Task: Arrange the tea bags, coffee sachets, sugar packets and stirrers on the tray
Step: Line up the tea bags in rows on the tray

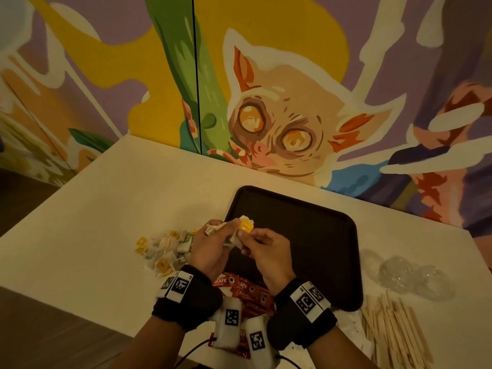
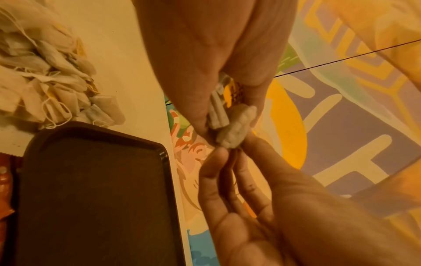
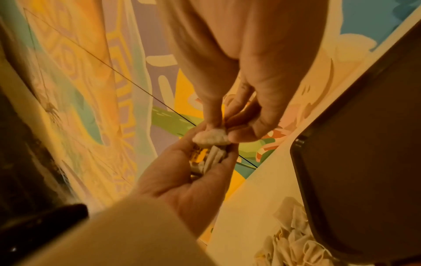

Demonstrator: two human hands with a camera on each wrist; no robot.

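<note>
The dark brown tray (image 1: 314, 251) lies empty on the table. Above its left edge both hands meet. My left hand (image 1: 226, 228) grips a small bunch of tea bags (image 1: 213, 228) with yellow tags. My right hand (image 1: 243, 234) pinches one crumpled tea bag (image 3: 212, 137) at the top of that bunch, between thumb and fingers. The left wrist view shows the same bag (image 2: 237, 126) at the tips of both hands. A loose pile of tea bags (image 1: 162, 249) lies left of the tray. Red coffee sachets (image 1: 239, 286) lie under my wrists. Wooden stirrers (image 1: 394, 328) are at the front right.
A crumpled clear plastic wrapper (image 1: 407, 275) lies right of the tray. The painted wall stands right behind the table's far edge. The table's (image 1: 119, 195) front edge runs close under my forearms, with dark floor to the left.
</note>
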